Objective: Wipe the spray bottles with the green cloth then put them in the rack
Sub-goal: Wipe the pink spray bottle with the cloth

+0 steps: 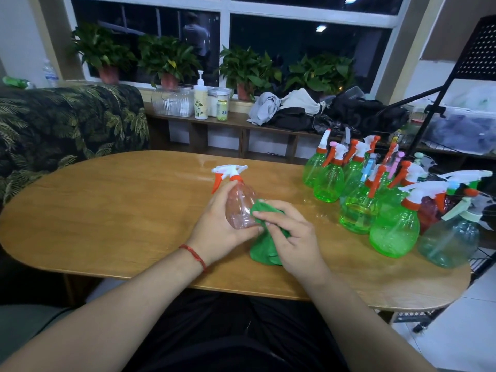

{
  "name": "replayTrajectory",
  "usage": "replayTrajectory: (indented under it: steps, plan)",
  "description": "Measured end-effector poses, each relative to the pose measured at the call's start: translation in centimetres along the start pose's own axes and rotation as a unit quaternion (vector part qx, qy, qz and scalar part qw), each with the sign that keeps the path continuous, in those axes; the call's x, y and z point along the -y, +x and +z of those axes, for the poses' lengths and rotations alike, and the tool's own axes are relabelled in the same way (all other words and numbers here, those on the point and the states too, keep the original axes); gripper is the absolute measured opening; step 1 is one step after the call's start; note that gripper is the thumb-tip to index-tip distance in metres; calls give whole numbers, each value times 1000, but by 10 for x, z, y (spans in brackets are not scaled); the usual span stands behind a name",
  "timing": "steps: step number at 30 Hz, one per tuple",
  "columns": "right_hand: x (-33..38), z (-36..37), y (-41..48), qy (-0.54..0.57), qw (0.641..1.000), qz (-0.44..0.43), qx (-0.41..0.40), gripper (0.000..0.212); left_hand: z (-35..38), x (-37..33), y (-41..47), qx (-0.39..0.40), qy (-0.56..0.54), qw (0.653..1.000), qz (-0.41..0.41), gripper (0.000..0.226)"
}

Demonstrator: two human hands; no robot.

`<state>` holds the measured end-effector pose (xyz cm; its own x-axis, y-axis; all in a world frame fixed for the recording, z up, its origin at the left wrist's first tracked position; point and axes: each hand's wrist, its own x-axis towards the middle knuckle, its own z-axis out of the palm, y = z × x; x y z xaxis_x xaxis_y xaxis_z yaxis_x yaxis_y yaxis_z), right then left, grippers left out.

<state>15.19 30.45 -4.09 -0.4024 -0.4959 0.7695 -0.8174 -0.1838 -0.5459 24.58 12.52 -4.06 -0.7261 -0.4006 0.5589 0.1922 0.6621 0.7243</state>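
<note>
My left hand grips a pale pink clear spray bottle with a white and orange trigger head, held tilted above the wooden table. My right hand pinches the green cloth and presses it against the bottle's right side. Most of the cloth hangs below my fingers down to the table. Several green spray bottles stand crowded at the table's right end, with a dark red one and a pale blue-grey one among them.
A black wire rack rises at the far right behind the bottles. A patterned sofa stands on the left. Along the back runs a low shelf with a pump bottle, clear containers, clothes and potted plants under the window.
</note>
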Motion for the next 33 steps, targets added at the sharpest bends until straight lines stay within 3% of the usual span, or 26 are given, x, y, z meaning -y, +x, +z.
replayTrajectory:
  steps: [6, 10, 14, 16, 18, 19, 21, 28, 33]
  plan:
    - [-2, 2, 0, -60, 996, -69, -2, 35, 2, -4, -2, 3, -5, 1000, 9, 100]
    - [-4, 0, 8, 2, 998, 50, -27, 39, 1, -4, -5, 60, 95, 992, 59, 114]
    - [-4, -5, 25, 88, 982, 163, -33, 36, 0, -9, -7, 84, 105, 988, 82, 114]
    - [-4, -10, 32, 215, 939, 265, -44, 31, -2, -13, -9, 96, 98, 985, 102, 114]
    - [-4, -16, 34, 366, 862, 349, -32, 29, -3, -16, -11, 105, 73, 985, 118, 115]
    - [-4, -19, 33, 415, 832, 367, -23, 30, -2, -18, -12, 110, 55, 985, 119, 116]
    - [-5, -20, 31, 463, 804, 372, -18, 32, -2, -20, -12, 125, 27, 985, 112, 119]
    - [-9, -19, 27, 430, 829, 355, -55, 28, 1, -15, -10, 133, 44, 986, 90, 119]
    - [-13, -12, 21, 306, 902, 295, -79, 27, 5, -7, -8, 121, 80, 985, 97, 121]
